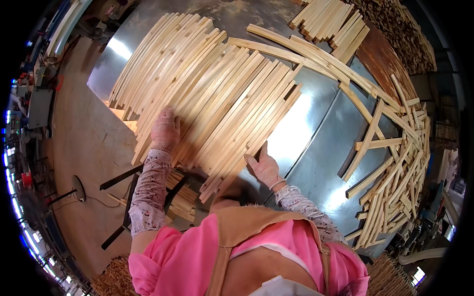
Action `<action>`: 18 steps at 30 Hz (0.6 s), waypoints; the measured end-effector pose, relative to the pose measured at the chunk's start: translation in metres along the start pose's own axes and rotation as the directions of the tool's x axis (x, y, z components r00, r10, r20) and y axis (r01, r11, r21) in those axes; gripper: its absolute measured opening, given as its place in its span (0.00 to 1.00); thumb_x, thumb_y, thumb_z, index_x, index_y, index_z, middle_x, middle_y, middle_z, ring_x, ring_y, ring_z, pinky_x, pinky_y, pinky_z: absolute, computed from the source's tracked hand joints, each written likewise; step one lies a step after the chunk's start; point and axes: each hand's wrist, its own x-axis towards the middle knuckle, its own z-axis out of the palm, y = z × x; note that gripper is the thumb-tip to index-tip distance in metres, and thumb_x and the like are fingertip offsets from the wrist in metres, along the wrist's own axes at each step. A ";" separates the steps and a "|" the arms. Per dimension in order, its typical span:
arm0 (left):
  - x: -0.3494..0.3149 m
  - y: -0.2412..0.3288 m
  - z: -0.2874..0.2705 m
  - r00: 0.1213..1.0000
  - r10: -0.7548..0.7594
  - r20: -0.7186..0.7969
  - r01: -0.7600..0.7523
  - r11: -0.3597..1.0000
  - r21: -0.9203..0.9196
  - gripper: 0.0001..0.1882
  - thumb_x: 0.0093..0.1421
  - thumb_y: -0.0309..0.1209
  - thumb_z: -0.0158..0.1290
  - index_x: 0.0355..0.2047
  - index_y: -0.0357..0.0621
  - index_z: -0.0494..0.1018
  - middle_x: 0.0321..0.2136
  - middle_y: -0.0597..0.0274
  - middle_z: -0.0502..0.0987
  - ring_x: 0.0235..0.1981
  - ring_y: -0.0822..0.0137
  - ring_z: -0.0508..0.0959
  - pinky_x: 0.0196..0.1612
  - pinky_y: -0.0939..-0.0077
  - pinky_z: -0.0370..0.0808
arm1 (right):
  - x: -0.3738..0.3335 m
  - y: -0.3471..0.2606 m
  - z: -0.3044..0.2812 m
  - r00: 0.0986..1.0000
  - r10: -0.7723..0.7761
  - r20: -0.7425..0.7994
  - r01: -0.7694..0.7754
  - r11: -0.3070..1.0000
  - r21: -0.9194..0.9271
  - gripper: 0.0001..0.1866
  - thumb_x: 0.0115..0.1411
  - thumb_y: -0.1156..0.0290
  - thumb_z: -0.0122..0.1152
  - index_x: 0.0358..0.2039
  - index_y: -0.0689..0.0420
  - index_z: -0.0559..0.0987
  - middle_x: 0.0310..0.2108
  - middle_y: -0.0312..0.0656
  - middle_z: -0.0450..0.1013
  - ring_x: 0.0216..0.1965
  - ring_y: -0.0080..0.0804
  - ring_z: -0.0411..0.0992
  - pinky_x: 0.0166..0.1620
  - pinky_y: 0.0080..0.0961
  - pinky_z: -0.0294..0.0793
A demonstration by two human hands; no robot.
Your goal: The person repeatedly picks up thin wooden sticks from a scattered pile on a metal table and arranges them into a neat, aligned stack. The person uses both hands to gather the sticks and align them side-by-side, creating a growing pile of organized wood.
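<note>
A broad row of pale wooden strips (212,98) lies side by side on the metal table, their near ends uneven and jutting past its edge. My left hand (166,129), in a pale pinkish glove, is on the left part of the row near those ends. Its fingers are close together and bent down over the strips. Against the right edge of the row rests my right hand (265,168), gloved alike. The thumb is apart from the stretched forefinger, and its other fingers are partly hidden.
Several long strips (301,54) lie across the table behind the row. A loose heap of short wooden pieces (395,192) covers the right side. Another bundle of strips (326,19) sits at the far side. Below the left edge are a black metal frame (121,177) and more wood (180,197).
</note>
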 end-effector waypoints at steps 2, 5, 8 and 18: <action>0.019 0.017 -0.029 0.982 -0.116 0.152 0.093 0.985 0.146 0.22 0.67 0.38 0.61 0.59 0.47 0.74 0.60 0.46 0.77 0.60 0.42 0.78 0.59 0.50 0.77 | 0.000 -0.001 -0.002 0.999 0.014 0.037 -0.014 1.000 0.000 0.64 0.66 0.33 0.59 0.81 0.66 0.38 0.40 0.65 0.83 0.44 0.63 0.83 0.47 0.49 0.81; 0.032 0.020 -0.031 0.994 -0.098 -0.049 0.109 0.923 0.368 0.37 0.62 0.42 0.65 0.69 0.48 0.68 0.65 0.44 0.75 0.64 0.43 0.76 0.64 0.52 0.75 | -0.001 -0.004 -0.010 0.997 0.018 0.079 -0.019 1.000 0.004 0.64 0.66 0.33 0.59 0.80 0.67 0.38 0.41 0.66 0.83 0.45 0.63 0.83 0.48 0.49 0.81; 0.050 0.007 -0.036 0.975 -0.213 0.060 0.201 0.967 0.153 0.51 0.58 0.45 0.69 0.77 0.46 0.59 0.68 0.42 0.73 0.67 0.43 0.74 0.68 0.53 0.72 | -0.001 0.000 -0.010 0.997 -0.030 0.071 0.027 0.999 0.040 0.65 0.66 0.34 0.60 0.80 0.67 0.37 0.42 0.66 0.82 0.46 0.64 0.82 0.50 0.48 0.81; 0.008 -0.001 -0.027 0.933 -0.332 0.136 0.255 0.880 0.399 0.54 0.58 0.45 0.69 0.80 0.50 0.54 0.73 0.42 0.64 0.71 0.41 0.67 0.73 0.47 0.65 | 0.110 0.061 -0.259 0.661 -0.578 -0.478 0.329 0.796 -0.508 0.24 0.64 0.54 0.59 0.54 0.55 0.78 0.38 0.56 0.81 0.44 0.59 0.79 0.49 0.53 0.79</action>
